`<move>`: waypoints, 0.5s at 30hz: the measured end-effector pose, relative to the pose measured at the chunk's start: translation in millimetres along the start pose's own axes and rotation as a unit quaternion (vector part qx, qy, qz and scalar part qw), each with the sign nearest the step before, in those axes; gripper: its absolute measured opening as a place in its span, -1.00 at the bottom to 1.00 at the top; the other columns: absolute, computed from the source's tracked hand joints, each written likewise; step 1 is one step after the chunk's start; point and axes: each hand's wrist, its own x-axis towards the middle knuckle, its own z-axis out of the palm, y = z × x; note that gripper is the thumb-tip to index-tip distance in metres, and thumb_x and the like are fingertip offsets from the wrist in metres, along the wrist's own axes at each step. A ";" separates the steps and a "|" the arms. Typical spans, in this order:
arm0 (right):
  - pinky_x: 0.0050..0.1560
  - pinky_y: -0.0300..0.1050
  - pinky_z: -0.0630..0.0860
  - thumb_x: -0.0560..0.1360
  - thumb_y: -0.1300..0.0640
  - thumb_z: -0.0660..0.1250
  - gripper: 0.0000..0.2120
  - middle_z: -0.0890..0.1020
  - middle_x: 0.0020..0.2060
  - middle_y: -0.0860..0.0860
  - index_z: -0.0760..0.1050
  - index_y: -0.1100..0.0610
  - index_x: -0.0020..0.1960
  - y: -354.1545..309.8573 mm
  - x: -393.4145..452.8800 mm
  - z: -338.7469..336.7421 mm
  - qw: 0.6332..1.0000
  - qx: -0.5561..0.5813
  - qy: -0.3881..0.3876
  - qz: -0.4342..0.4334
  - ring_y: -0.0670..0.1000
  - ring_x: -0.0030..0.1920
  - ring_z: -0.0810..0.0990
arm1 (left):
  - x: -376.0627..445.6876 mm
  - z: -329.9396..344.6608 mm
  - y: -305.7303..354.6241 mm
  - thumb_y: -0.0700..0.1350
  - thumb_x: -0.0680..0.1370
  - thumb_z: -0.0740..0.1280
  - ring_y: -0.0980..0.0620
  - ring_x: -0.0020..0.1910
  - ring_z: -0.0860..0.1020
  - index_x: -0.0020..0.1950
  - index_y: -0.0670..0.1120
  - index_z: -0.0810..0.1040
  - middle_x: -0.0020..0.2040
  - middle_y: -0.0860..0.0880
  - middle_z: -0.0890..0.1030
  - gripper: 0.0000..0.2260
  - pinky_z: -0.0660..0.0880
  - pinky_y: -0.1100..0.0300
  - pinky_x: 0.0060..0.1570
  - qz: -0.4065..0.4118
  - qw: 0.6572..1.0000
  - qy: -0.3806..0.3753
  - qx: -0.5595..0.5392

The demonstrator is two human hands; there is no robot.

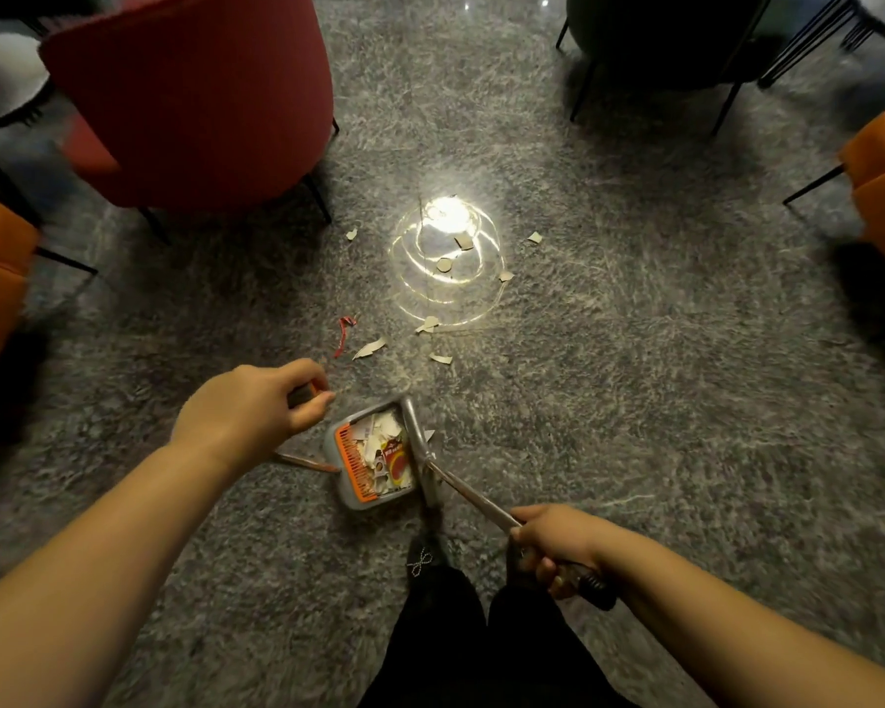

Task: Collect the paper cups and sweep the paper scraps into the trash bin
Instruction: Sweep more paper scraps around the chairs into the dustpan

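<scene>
1. A grey plastic dustpan (374,459), roughly rectangular with rounded corners, is seen on the floor (634,375); every place below is given relative to it.
2. An orange comb-like ridge (352,465) is set along the dustpan's left edge, and torn white paper pieces with a red and yellow printed piece are held inside the pan.
3. The dustpan's long axis is seen running from near the person toward the far scraps, slightly tilted to the right.
4. A thin metal handle (473,498) is seen running from the dustpan's right edge back and to the right, ending in a dark ribbed grip end.
5. The right hand (558,546), right of and nearer than the dustpan, is wrapped around this handle, the fingers curled tight on it.
6. The left hand (256,406), just left of the dustpan, is closed on a grey and orange handle top (305,393); a thin rod (307,462) is seen below it, reaching the pan's left side.
7. Paper scraps (369,348), pale, flat and ragged, are scattered beyond the dustpan, some of them lying in a bright circular glare (448,217) on the floor.
8. A curled red strip (344,334) lies beyond the dustpan, left of the scraps.
9. The floor is dark grey with a mottled, glossy stone pattern.
10. A red padded chair (195,94) on thin black legs stands far beyond the dustpan to the left; orange seats are seen at both far sides.
</scene>
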 end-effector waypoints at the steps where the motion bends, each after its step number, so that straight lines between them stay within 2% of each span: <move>1: -0.58 -0.38 0.23 0.64 0.24 0.00 -0.67 0.29 -0.43 0.01 0.30 0.12 0.36 -2.2 -2.9 0.9 1.000 -0.012 -0.002 0.000 -0.14 -0.62 0.26 | -6.0 0.6 -3.6 0.22 0.48 0.33 -0.08 -0.30 0.59 -0.02 0.18 0.54 -0.27 0.05 0.63 -0.82 0.45 0.17 -0.39 -0.012 1.000 0.001 -0.007; 4: -0.56 -0.37 0.23 0.64 0.22 0.02 -0.67 0.30 -0.45 0.01 0.31 0.01 0.35 -7.3 -9.3 6.1 1.000 -0.025 -0.009 0.002 -0.12 -0.60 0.28 | -21.1 3.8 -12.8 0.24 0.48 0.32 -0.10 -0.26 0.61 -0.02 0.19 0.52 -0.24 0.01 0.64 -0.81 0.45 0.16 -0.38 -0.048 0.999 0.008 -0.020; 7: -0.54 -0.36 0.25 0.64 0.21 0.05 -0.74 0.33 -0.46 0.02 0.36 -0.05 0.23 -11.6 -16.0 11.0 0.999 -0.036 -0.003 -0.002 -0.12 -0.60 0.29 | -31.7 5.8 -21.3 0.27 0.48 0.29 -0.09 -0.24 0.61 -0.02 0.20 0.50 -0.22 0.01 0.65 -0.80 0.50 0.13 -0.34 -0.072 0.997 0.004 -0.032; 9: -0.53 -0.35 0.25 0.64 0.21 0.05 -0.76 0.33 -0.46 0.02 0.39 0.00 0.21 -14.9 -21.0 13.2 0.999 -0.053 0.005 -0.012 -0.11 -0.59 0.29 | -36.9 6.6 -26.9 0.26 0.48 0.30 -0.07 -0.27 0.60 -0.03 0.20 0.51 -0.24 0.01 0.64 -0.81 0.45 0.15 -0.38 -0.081 0.996 0.009 -0.044; 11: -0.54 -0.35 0.25 0.64 0.22 0.06 -0.72 0.32 -0.44 0.04 0.38 0.11 0.31 -18.3 -24.8 14.2 0.996 -0.085 0.020 -0.033 -0.11 -0.60 0.29 | -40.9 6.9 -31.3 0.26 0.47 0.31 -0.05 -0.30 0.58 -0.04 0.20 0.51 -0.28 0.02 0.62 -0.81 0.36 0.19 -0.43 -0.084 0.995 0.019 -0.054; 15: -0.58 -0.33 0.27 0.65 0.23 0.05 -0.68 0.33 -0.44 0.05 0.33 0.16 0.38 -28.8 -30.5 12.5 0.991 -0.109 0.050 -0.051 -0.12 -0.62 0.30 | -47.4 5.7 -41.9 0.27 0.47 0.29 -0.06 -0.33 0.56 -0.02 0.21 0.49 -0.29 0.01 0.61 -0.81 0.38 0.19 -0.42 -0.101 0.992 0.039 -0.064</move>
